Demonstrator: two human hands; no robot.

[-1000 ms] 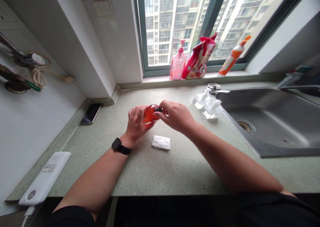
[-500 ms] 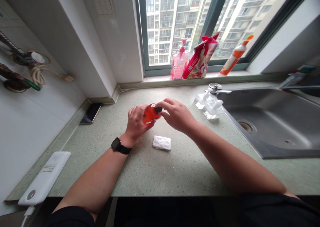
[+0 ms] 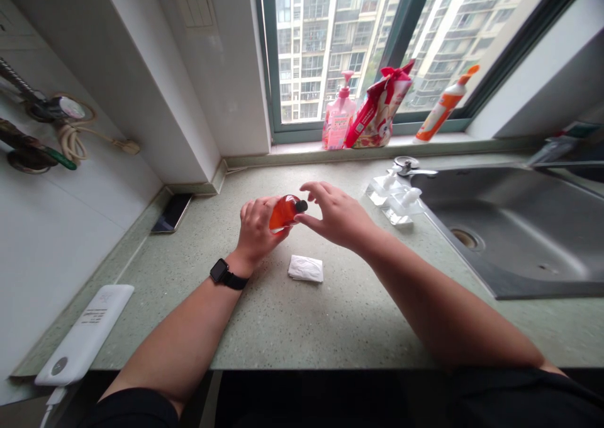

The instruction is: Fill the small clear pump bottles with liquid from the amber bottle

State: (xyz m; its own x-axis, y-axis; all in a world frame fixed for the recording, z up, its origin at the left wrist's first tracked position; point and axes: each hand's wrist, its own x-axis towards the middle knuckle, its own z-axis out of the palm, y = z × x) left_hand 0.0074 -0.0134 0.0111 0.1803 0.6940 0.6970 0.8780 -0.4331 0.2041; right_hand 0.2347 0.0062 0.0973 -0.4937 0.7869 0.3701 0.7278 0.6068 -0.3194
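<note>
Daylight from a green-framed glass window (image 3: pixel 403 31), with tall apartment blocks beyond it, falls over a pale green speckled stone-look counter (image 3: pixel 358 327). Seen from the head camera, a see-through orange-red bottle (image 3: pixel 283 214) with a small black cylindrical cap (image 3: pixel 301 206) is held above or on that counter (whether its base touches cannot be told), tilted so that the cap points toward about 2 o'clock.

Taking the bottle as the clock's centre, the left hand (image 3: pixel 258 228) sits between 8 and 9 o'clock, its fingers and thumb wrapped around the body in a firm grasp. On that wrist is a black square-faced watch (image 3: pixel 219 271).

At 3 o'clock is the right hand (image 3: pixel 333 217), grasping nothing: its fingers are parted and curved, the forefinger above the cap and the thumb just below it. Seen from this hand, the bottle lies at 9 o'clock, right beside the fingertips; whether the thumb touches it cannot be told.

Near the bottle, at 5 o'clock, lies a white folded paper tissue (image 3: pixel 306 269). Farther out, a black flat-screened phone (image 3: pixel 172 213) rests at 9 o'clock, and two clear square pump bottles (image 3: pixel 400 208) stand at 3, beside a grey steel sink (image 3: pixel 523 226).
</note>
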